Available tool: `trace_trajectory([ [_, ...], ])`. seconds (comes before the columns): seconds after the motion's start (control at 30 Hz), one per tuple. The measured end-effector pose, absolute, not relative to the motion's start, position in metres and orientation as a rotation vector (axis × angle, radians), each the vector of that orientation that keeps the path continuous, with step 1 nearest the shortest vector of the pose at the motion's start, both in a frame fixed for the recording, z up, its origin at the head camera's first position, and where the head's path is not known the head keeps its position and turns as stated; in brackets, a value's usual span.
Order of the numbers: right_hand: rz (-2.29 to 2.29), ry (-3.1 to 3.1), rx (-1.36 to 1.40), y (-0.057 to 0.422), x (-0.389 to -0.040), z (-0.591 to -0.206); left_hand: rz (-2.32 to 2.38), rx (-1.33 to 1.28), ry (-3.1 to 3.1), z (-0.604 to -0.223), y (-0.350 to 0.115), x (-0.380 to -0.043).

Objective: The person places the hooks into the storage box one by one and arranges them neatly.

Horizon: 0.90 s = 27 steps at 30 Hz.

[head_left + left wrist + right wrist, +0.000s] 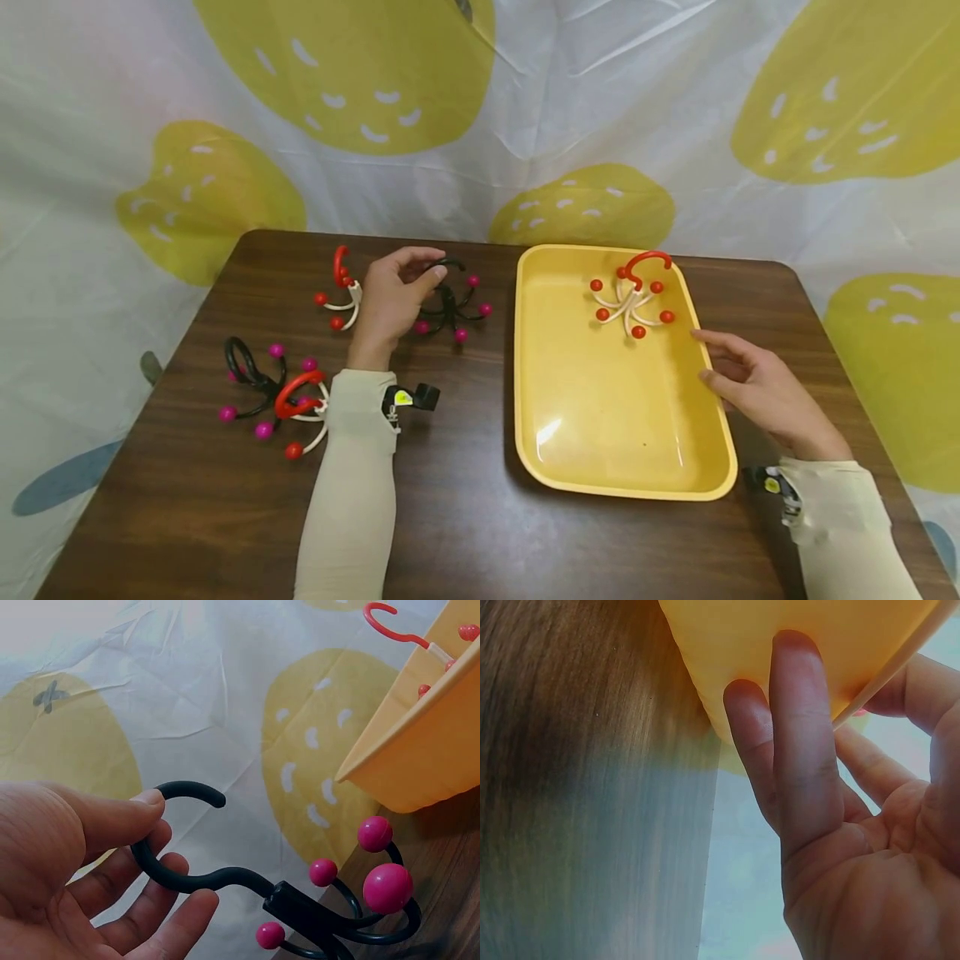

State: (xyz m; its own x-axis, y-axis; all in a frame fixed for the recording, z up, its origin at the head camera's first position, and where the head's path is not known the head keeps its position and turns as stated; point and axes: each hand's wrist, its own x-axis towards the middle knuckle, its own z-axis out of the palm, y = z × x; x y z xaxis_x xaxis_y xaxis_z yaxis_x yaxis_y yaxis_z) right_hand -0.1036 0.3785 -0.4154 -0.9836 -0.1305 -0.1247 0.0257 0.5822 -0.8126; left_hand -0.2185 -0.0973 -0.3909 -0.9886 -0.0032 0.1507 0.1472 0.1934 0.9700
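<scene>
My left hand (393, 296) pinches the curved top of a black multi-prong hanging hook (199, 881) between thumb and fingers. Pink balls tip its splayed prongs, which are low over the table. Another hook, white and red (630, 300), sits inside the yellow tray (592, 417), toward its back right. At the tray's right rim, my right hand (765, 392) holds the side wall, with two fingertips against the outside (799, 712) and the thumb over the edge. My left forearm partly hides a red and white hook (300, 404) lying over a black and pink hook (262, 383).
Behind my left wrist stands another red and white hook (345, 292), partly covered by the hand. A brown wooden table (465, 517) carries everything. A white curtain with yellow shapes (525, 100) hangs right behind its back edge.
</scene>
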Motion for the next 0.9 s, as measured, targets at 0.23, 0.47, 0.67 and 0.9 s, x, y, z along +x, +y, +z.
trace_trajectory([
  [0.23,-1.364,2.635,-0.091,0.379,-0.104,-0.414,-1.907,-0.175,-2.309,-0.385,-0.095,-0.219],
  [0.47,-1.358,2.636,-0.091,0.38,-0.102,-0.414,-1.93,-0.212,-2.277,-0.377,-0.089,-0.217],
  [0.67,-1.368,2.617,-0.083,0.382,-0.101,-0.415,-1.927,-0.283,-2.239,-0.368,-0.086,-0.218],
  [0.9,-1.38,2.609,-0.066,0.383,-0.1,-0.415,-1.901,-0.316,-2.241,-0.355,-0.077,-0.218],
])
